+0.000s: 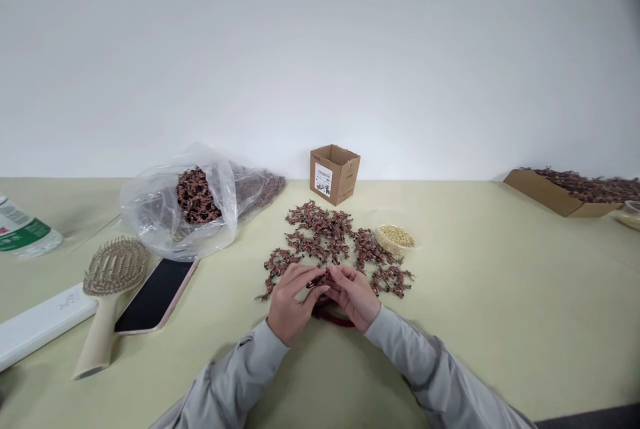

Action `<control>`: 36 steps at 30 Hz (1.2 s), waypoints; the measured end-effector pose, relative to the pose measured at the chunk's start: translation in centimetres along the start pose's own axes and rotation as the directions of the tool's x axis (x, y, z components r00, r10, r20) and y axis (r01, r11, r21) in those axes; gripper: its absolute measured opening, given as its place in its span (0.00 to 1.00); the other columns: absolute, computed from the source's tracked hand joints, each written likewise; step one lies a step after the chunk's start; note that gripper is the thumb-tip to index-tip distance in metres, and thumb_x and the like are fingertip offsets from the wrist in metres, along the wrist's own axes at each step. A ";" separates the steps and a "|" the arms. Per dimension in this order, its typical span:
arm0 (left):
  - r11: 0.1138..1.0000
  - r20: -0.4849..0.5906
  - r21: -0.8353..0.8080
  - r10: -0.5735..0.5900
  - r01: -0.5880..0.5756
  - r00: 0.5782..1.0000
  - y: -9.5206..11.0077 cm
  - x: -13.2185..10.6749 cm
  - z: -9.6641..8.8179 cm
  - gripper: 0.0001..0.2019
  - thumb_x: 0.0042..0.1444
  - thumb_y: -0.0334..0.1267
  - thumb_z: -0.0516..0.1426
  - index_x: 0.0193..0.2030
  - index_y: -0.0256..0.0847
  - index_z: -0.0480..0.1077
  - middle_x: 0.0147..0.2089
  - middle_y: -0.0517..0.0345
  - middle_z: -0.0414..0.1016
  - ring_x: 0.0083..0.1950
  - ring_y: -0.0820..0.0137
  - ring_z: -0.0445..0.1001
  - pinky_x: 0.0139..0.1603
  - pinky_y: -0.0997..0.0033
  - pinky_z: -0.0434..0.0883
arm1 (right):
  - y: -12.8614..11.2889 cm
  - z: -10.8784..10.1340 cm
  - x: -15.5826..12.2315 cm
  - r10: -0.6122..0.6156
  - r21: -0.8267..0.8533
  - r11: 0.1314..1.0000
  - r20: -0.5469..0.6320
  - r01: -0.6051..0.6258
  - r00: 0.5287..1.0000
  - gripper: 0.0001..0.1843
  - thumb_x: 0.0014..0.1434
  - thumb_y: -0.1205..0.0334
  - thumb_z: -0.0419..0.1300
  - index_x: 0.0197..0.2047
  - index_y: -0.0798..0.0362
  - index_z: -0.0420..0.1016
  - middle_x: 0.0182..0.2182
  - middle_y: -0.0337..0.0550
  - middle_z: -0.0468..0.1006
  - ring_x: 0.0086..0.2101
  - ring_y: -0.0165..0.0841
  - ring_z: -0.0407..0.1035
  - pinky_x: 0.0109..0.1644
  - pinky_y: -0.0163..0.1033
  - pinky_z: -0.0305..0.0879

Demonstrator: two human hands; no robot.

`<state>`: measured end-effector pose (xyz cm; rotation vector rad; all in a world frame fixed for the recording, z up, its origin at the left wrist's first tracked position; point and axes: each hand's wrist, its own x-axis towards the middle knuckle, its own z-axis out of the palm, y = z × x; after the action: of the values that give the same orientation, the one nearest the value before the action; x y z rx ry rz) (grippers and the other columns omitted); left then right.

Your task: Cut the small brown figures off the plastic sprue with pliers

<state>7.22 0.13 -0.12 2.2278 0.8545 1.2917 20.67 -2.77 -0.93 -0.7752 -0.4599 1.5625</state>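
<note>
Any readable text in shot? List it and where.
Label on cardboard box: print and possible barcode, too small to read.
Green label on plastic bottle: too blurred to read.
Small mark on white case: too blurred to read.

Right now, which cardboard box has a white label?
The small upright box at the back; the long low box at right, heaped with brown clusters, shows none.
</note>
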 end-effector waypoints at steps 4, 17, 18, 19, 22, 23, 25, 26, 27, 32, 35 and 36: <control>0.999 -0.015 -0.023 0.023 -0.024 1.000 -0.4 -0.1 0.1 0.12 0.47 0.31 0.58 0.41 0.42 0.72 0.36 0.53 0.75 0.38 0.65 0.68 0.41 0.63 0.67 | 0.0 -0.1 -0.1 0.000 -0.007 1.000 -0.014 0.000 1.000 0.11 0.42 0.59 0.65 0.27 0.58 0.73 0.26 0.40 0.76 0.28 0.25 0.68 0.34 0.31 0.67; 0.997 -0.025 -0.055 0.053 -0.054 0.998 -0.8 0.0 0.2 0.10 0.48 0.30 0.58 0.39 0.42 0.73 0.35 0.53 0.76 0.36 0.66 0.69 0.38 0.61 0.69 | 0.1 -0.2 0.1 0.003 -0.005 1.000 -0.043 -0.003 0.999 0.12 0.39 0.59 0.67 0.25 0.58 0.73 0.25 0.39 0.76 0.27 0.25 0.69 0.32 0.30 0.69; 0.997 -0.027 -0.057 0.053 -0.055 0.998 -0.8 0.0 0.2 0.10 0.48 0.30 0.58 0.39 0.42 0.73 0.35 0.52 0.76 0.36 0.66 0.69 0.38 0.61 0.69 | 0.1 -0.2 0.1 0.003 -0.004 1.000 -0.044 -0.003 0.999 0.12 0.39 0.60 0.67 0.25 0.58 0.73 0.24 0.39 0.76 0.27 0.24 0.69 0.32 0.30 0.69; 0.997 -0.027 -0.060 0.053 -0.055 0.998 -0.8 0.0 0.3 0.10 0.48 0.30 0.58 0.39 0.42 0.73 0.34 0.52 0.76 0.36 0.66 0.69 0.38 0.61 0.69 | 0.1 -0.2 0.1 0.003 -0.005 1.000 -0.045 -0.003 0.999 0.11 0.39 0.60 0.67 0.25 0.58 0.73 0.24 0.39 0.76 0.27 0.24 0.69 0.32 0.30 0.69; 0.996 -0.027 -0.066 0.052 -0.053 0.998 -0.8 0.0 0.2 0.10 0.47 0.30 0.59 0.38 0.41 0.74 0.34 0.53 0.76 0.36 0.66 0.70 0.37 0.62 0.69 | 0.1 -0.2 0.0 0.004 -0.010 1.000 -0.048 -0.004 0.999 0.12 0.39 0.60 0.67 0.26 0.58 0.73 0.24 0.39 0.76 0.27 0.24 0.70 0.31 0.29 0.69; 0.996 -0.026 -0.068 0.050 -0.051 0.998 -0.8 0.1 0.2 0.10 0.46 0.30 0.59 0.38 0.41 0.74 0.34 0.53 0.76 0.36 0.66 0.69 0.37 0.62 0.70 | 0.1 -0.2 0.0 0.005 -0.012 1.000 -0.048 -0.005 0.999 0.12 0.39 0.60 0.67 0.26 0.58 0.73 0.24 0.39 0.76 0.27 0.25 0.70 0.31 0.29 0.69; 0.996 -0.026 -0.073 0.044 -0.046 0.999 -0.6 0.1 0.2 0.09 0.46 0.30 0.59 0.37 0.41 0.74 0.33 0.53 0.77 0.35 0.67 0.69 0.36 0.63 0.70 | 0.0 -0.2 0.0 0.010 -0.017 1.000 -0.048 -0.010 0.999 0.12 0.38 0.60 0.67 0.25 0.58 0.73 0.24 0.40 0.76 0.27 0.25 0.70 0.30 0.29 0.69; 0.996 -0.025 -0.075 0.040 -0.042 0.999 -0.6 0.2 0.2 0.09 0.46 0.30 0.59 0.37 0.41 0.74 0.33 0.53 0.77 0.35 0.67 0.69 0.36 0.63 0.70 | 0.0 -0.2 0.0 0.013 -0.019 1.000 -0.047 -0.014 0.999 0.13 0.38 0.59 0.67 0.25 0.58 0.73 0.24 0.40 0.76 0.27 0.25 0.70 0.31 0.29 0.69; 0.996 -0.023 -0.077 0.037 -0.038 0.999 -0.5 0.2 0.2 0.09 0.46 0.30 0.59 0.36 0.41 0.74 0.33 0.53 0.77 0.35 0.67 0.70 0.35 0.63 0.70 | 0.0 -0.2 0.0 0.016 -0.022 1.000 -0.047 -0.017 0.999 0.13 0.37 0.59 0.68 0.25 0.58 0.73 0.24 0.40 0.76 0.27 0.26 0.70 0.31 0.29 0.69; 0.996 -0.014 -0.084 0.017 -0.019 1.000 -0.4 0.2 0.1 0.09 0.46 0.30 0.59 0.36 0.40 0.74 0.32 0.52 0.77 0.35 0.66 0.70 0.36 0.62 0.70 | -0.1 -0.2 0.0 0.019 -0.026 0.999 -0.052 -0.020 0.998 0.13 0.37 0.59 0.68 0.24 0.58 0.73 0.23 0.40 0.76 0.26 0.26 0.70 0.31 0.30 0.69; 0.996 -0.008 -0.085 0.011 -0.011 1.000 -0.5 0.3 0.1 0.09 0.46 0.31 0.59 0.36 0.40 0.74 0.33 0.52 0.77 0.35 0.66 0.70 0.37 0.62 0.70 | -0.1 -0.2 0.0 0.020 -0.027 0.999 -0.058 -0.021 0.998 0.12 0.38 0.60 0.67 0.24 0.58 0.72 0.23 0.40 0.76 0.26 0.25 0.70 0.30 0.29 0.69; 0.996 -0.004 -0.084 0.009 -0.010 1.000 -0.5 0.3 0.1 0.09 0.46 0.31 0.59 0.37 0.40 0.74 0.33 0.52 0.77 0.35 0.66 0.70 0.37 0.63 0.70 | -0.1 -0.2 0.0 0.020 -0.026 0.999 -0.061 -0.021 0.998 0.12 0.39 0.60 0.67 0.24 0.58 0.72 0.23 0.40 0.76 0.26 0.25 0.70 0.29 0.28 0.69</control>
<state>7.31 0.69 -0.30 2.1671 0.7773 1.3124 20.88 -2.80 -0.96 -0.8477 -0.4303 1.5503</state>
